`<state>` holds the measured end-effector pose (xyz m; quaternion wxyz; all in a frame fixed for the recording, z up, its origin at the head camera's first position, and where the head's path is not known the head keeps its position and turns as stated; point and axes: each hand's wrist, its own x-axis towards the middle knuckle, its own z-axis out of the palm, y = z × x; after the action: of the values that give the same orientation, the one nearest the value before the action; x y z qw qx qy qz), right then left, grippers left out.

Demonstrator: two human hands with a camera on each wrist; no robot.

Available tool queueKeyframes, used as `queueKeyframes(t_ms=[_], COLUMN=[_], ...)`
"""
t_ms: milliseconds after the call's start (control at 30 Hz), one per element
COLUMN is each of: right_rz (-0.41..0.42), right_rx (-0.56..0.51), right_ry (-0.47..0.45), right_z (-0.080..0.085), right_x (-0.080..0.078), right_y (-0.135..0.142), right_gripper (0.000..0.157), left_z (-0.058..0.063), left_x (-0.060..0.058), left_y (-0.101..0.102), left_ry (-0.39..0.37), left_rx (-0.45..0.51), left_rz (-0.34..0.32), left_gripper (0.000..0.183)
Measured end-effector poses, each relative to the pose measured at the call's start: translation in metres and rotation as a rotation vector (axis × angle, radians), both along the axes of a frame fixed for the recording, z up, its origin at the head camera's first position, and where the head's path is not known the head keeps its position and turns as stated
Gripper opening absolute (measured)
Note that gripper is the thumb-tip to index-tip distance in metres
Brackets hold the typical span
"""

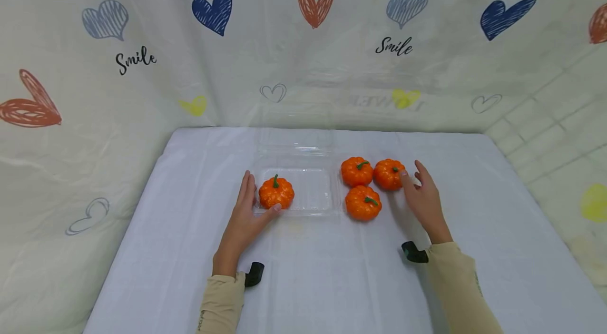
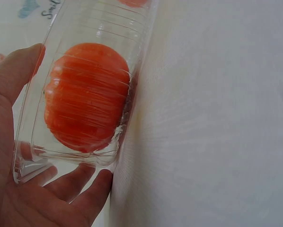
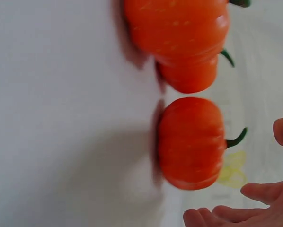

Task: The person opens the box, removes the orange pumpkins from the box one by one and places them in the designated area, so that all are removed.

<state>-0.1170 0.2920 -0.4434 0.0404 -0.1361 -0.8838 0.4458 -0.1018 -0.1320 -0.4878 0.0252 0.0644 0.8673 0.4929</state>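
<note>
A clear plastic clamshell box [image 1: 310,192] lies on the table, its lid raised at the back. One small orange pumpkin [image 1: 275,194] with a green stem sits in its left end. My left hand [image 1: 243,223] holds that end, fingers along the left side and thumb at the front rim; the left wrist view shows the pumpkin [image 2: 87,97] through the wall. Right of the box stand three more pumpkins, one at back left [image 1: 356,172], one in front [image 1: 363,203] and one at back right [image 1: 388,175]. Beside the last, my right hand [image 1: 424,199] has its fingers spread, holding nothing.
A white cloth [image 1: 303,281] covers the table. Behind it hangs a pale curtain [image 1: 265,55] printed with hearts and words. Each wrist carries a small black device, one on the left [image 1: 254,274] and one on the right [image 1: 414,253].
</note>
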Motion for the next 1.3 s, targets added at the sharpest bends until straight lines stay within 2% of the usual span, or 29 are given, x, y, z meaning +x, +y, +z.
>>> queueKeyframes(t_ms=[267,600,967,1300], right_rz=[0.037,0.118,0.258,0.343], right_rx=[0.008,-0.052,-0.099,-0.145], right_ry=[0.100,0.123,0.191,0.174], right_z=[0.019,0.035,0.039,0.035], right_x=[0.004,0.009,0.006,0.000], right_y=[-0.016,-0.046,-0.086,-0.125], right_gripper=[0.077,0.076,0.074,0.072], left_z=[0.000,0.000,0.001,0.000], left_x=[0.000,-0.001,-0.001,-0.001], left_y=[0.000,0.000,0.000,0.002], left_ry=[0.000,0.003,0.003,0.001], left_rx=[0.004,-0.001,-0.004,-0.001], left_rz=[0.000,-0.003,0.001,0.011], left_gripper=[0.117,0.116,0.115,0.114])
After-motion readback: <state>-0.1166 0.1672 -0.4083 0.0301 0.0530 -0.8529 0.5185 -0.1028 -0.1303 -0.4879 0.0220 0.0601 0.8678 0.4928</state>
